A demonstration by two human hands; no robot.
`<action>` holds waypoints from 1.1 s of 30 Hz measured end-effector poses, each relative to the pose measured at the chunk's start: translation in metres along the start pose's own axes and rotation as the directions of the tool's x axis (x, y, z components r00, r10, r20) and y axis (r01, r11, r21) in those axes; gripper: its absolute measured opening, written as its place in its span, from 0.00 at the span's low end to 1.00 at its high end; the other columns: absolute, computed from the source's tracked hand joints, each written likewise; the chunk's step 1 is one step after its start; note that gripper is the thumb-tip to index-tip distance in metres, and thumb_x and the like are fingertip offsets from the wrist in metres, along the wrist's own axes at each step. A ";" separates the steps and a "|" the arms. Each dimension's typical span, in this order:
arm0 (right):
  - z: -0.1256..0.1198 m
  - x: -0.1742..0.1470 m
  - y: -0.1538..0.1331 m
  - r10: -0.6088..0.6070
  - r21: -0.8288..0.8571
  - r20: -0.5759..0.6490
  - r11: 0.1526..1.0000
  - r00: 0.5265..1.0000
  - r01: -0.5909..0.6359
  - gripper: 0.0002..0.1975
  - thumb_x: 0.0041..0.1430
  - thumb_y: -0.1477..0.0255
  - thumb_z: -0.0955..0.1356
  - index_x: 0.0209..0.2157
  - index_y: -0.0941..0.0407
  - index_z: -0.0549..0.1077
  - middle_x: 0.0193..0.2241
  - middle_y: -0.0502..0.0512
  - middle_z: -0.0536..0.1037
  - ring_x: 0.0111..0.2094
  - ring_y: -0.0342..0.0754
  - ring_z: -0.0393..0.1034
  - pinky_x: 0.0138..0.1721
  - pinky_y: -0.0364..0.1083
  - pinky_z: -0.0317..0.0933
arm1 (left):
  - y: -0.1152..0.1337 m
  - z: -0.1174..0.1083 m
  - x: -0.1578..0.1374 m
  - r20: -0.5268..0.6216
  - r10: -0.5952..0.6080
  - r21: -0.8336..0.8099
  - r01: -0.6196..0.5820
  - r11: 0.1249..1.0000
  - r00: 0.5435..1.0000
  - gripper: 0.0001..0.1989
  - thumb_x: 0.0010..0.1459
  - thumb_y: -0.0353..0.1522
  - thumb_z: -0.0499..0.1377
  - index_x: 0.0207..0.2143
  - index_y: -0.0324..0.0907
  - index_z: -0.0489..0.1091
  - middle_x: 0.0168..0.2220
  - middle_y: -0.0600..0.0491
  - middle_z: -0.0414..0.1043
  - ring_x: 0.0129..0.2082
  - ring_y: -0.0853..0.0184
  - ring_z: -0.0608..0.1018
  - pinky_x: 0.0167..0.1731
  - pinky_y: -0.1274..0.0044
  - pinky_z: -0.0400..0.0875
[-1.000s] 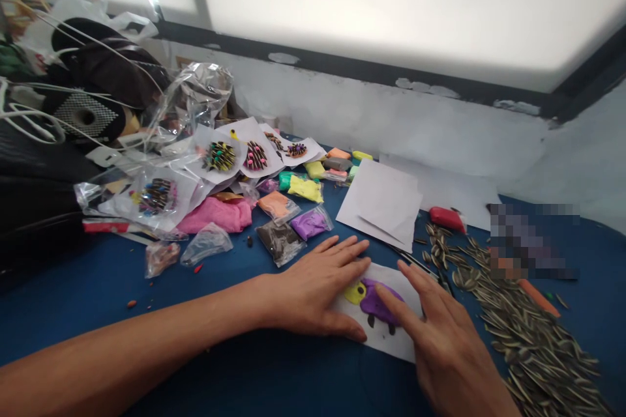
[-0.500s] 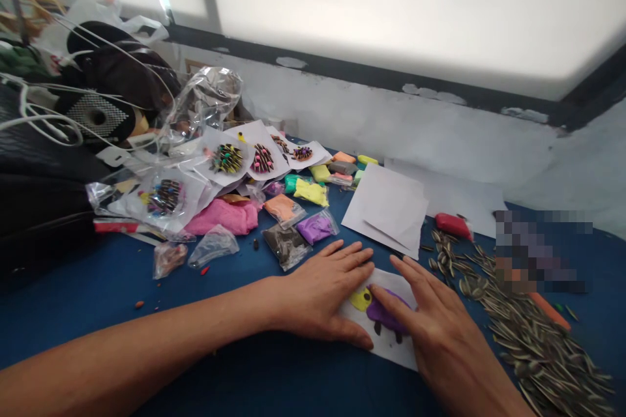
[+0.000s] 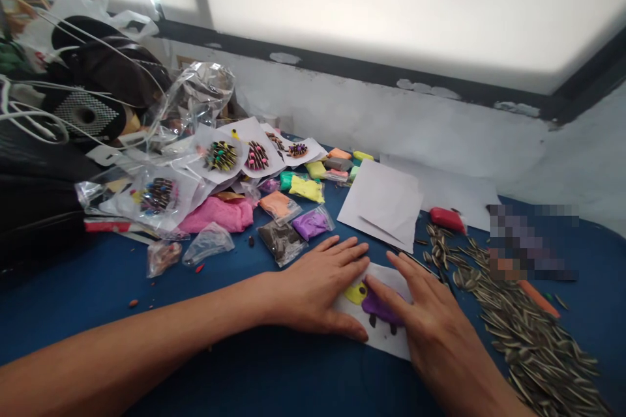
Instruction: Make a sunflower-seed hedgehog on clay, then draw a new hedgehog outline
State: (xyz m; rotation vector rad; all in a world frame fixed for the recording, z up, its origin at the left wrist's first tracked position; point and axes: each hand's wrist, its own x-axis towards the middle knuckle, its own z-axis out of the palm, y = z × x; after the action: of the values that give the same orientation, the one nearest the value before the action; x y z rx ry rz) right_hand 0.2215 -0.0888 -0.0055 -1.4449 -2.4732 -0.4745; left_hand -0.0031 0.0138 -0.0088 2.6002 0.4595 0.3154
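A white paper sheet (image 3: 391, 343) lies on the blue table in front of me. On it is a flat clay animal with a purple clay body (image 3: 379, 308), a yellow clay head (image 3: 355, 293) with a dark eye, and short dark legs. My left hand (image 3: 317, 287) lies flat across the sheet's left side, fingers spread. From the right, my right hand (image 3: 430, 313) reaches over the sheet with its fingers apart. Its index fingertip touches the purple clay near the head, and its palm hides the sheet's right edge.
Sunflower seeds (image 3: 528, 332) are heaped at the right, near a red clay block (image 3: 447, 219). Behind my hands lie blank sheets (image 3: 381, 202) and bags of purple clay (image 3: 313, 222) and black clay (image 3: 281, 242). Seed-covered clay figures (image 3: 222, 156) on paper sit back left, beside black bags.
The view has shifted slightly, so everything sits a little further left. Both hands keep nearly the same pose on the sheet.
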 end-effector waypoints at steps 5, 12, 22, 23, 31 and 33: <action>-0.011 -0.003 -0.007 -0.028 0.062 -0.046 0.998 0.999 0.031 0.31 0.53 0.90 0.59 0.52 0.51 0.75 0.60 0.66 0.66 0.65 0.58 0.56 0.51 0.60 0.67 | 0.000 -0.002 0.000 0.014 0.006 -0.004 -0.006 1.000 1.000 0.46 0.58 0.54 0.60 0.66 0.33 0.54 0.69 0.38 0.45 0.70 0.53 0.46 0.66 0.63 0.37; -0.012 -0.001 -0.020 -0.045 0.037 -0.104 0.998 0.994 0.049 0.24 0.59 0.87 0.59 0.48 0.56 0.78 0.56 0.72 0.70 0.62 0.62 0.60 0.48 0.61 0.69 | 0.000 -0.003 0.000 0.028 -0.003 0.014 0.002 1.000 1.000 0.45 0.58 0.54 0.59 0.67 0.33 0.53 0.69 0.40 0.44 0.70 0.55 0.46 0.66 0.64 0.37; -0.012 0.001 -0.026 -0.061 0.019 -0.118 0.998 0.991 0.063 0.22 0.60 0.86 0.59 0.47 0.58 0.79 0.53 0.73 0.73 0.61 0.62 0.61 0.48 0.59 0.69 | 0.000 -0.003 -0.001 0.029 0.004 0.016 -0.004 1.000 1.000 0.45 0.59 0.53 0.59 0.67 0.32 0.53 0.69 0.39 0.45 0.70 0.55 0.45 0.66 0.65 0.36; -0.012 0.001 -0.026 -0.064 0.017 -0.124 0.998 0.990 0.066 0.22 0.60 0.85 0.60 0.47 0.58 0.79 0.53 0.73 0.74 0.61 0.61 0.61 0.48 0.58 0.69 | 0.000 -0.003 -0.001 0.027 0.004 0.015 -0.005 1.000 1.000 0.45 0.59 0.53 0.59 0.67 0.32 0.53 0.69 0.39 0.45 0.70 0.55 0.45 0.66 0.65 0.36; -0.020 0.000 -0.018 -0.115 0.011 -0.106 0.993 0.988 0.117 0.23 0.58 0.86 0.61 0.49 0.57 0.78 0.55 0.71 0.74 0.62 0.60 0.62 0.49 0.56 0.69 | 0.000 -0.003 0.000 0.014 0.016 -0.003 -0.016 1.000 1.000 0.44 0.59 0.52 0.60 0.66 0.31 0.54 0.68 0.37 0.45 0.69 0.53 0.47 0.66 0.62 0.38; -0.024 -0.001 -0.016 -0.126 0.028 -0.074 0.991 0.989 0.128 0.24 0.57 0.86 0.61 0.49 0.56 0.78 0.57 0.70 0.72 0.64 0.60 0.58 0.50 0.56 0.69 | 0.000 -0.003 0.000 0.014 0.014 -0.004 -0.014 1.000 1.000 0.44 0.59 0.52 0.60 0.66 0.32 0.54 0.68 0.37 0.45 0.69 0.52 0.47 0.66 0.62 0.38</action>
State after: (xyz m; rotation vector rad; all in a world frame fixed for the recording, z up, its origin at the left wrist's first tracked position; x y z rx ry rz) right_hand 0.2086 -0.1061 0.0133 -1.2405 -2.5138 -0.4994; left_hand -0.0041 0.0151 -0.0067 2.6014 0.4355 0.3018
